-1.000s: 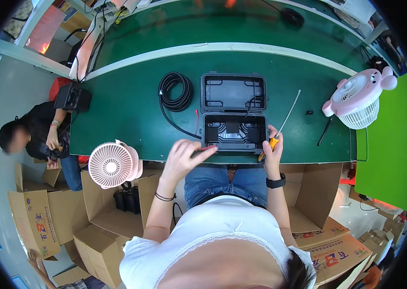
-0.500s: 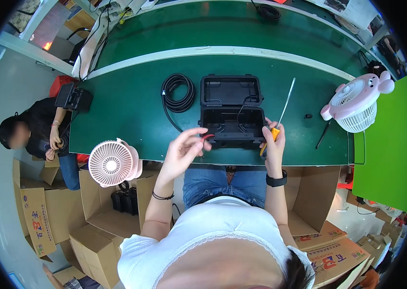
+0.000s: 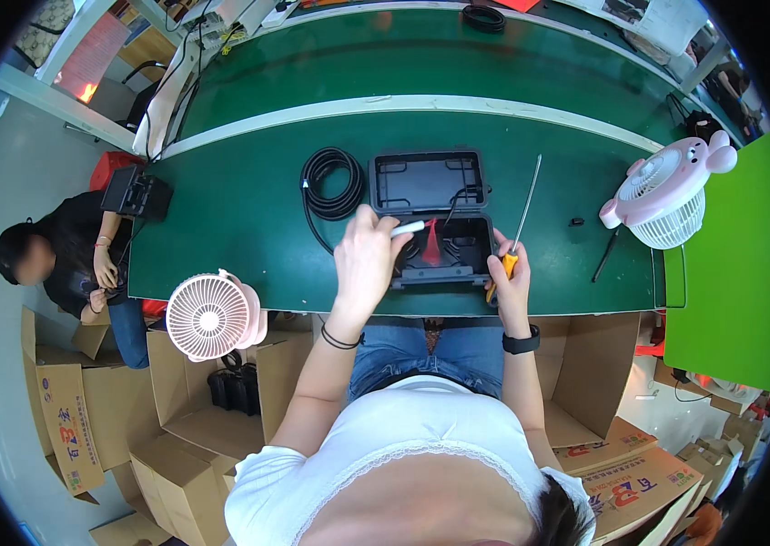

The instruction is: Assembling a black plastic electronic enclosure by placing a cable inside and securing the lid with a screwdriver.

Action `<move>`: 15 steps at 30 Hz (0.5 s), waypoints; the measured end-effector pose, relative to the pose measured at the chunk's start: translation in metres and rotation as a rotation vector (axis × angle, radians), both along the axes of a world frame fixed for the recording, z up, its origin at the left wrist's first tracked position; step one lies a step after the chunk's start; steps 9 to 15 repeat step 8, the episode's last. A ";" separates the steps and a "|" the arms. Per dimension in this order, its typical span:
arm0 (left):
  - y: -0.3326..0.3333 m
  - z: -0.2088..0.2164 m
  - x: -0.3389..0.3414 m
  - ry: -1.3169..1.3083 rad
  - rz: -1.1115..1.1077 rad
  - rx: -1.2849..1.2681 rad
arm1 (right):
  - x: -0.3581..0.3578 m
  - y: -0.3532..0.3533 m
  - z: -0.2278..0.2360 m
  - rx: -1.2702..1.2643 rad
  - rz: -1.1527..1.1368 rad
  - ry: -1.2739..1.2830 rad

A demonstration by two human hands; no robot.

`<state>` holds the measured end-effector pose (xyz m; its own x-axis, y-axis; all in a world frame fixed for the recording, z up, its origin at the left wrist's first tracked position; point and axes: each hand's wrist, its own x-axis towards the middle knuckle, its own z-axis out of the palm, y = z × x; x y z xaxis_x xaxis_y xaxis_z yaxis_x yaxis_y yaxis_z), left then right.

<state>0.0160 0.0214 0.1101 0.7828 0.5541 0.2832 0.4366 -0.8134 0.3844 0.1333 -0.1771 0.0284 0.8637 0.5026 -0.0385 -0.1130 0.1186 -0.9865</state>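
Observation:
An open black plastic box (image 3: 440, 275) stands at the near edge of the green table, its lid (image 3: 427, 182) tipped back away from me. A black cable lies inside it. My left hand (image 3: 367, 257) is closed on a slim white-handled thing (image 3: 408, 228) over the box's left side. Its red end, smeared by motion, reaches into the box; the exact kind is unclear. At the box's right edge, my right hand (image 3: 510, 278) is wrapped round a screwdriver (image 3: 510, 262) with a yellow handle, its long shaft pointing up and away.
A coiled black cable (image 3: 330, 185) lies left of the box. Pink fans stand at the left (image 3: 212, 317) and right (image 3: 663, 191). Near the right fan are a small black piece (image 3: 576, 222) and a black rod (image 3: 605, 256). A co-worker (image 3: 75, 255) sits at the left; cardboard boxes (image 3: 187, 478) stand below.
My left hand has moved up and over the box, and the white handle now shows in it. The box has shifted slightly left. My right hand still holds the screwdriver.

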 end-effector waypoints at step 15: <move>-0.017 -0.005 -0.017 0.102 -0.288 0.196 | -0.006 -0.011 -0.013 0.016 0.037 0.073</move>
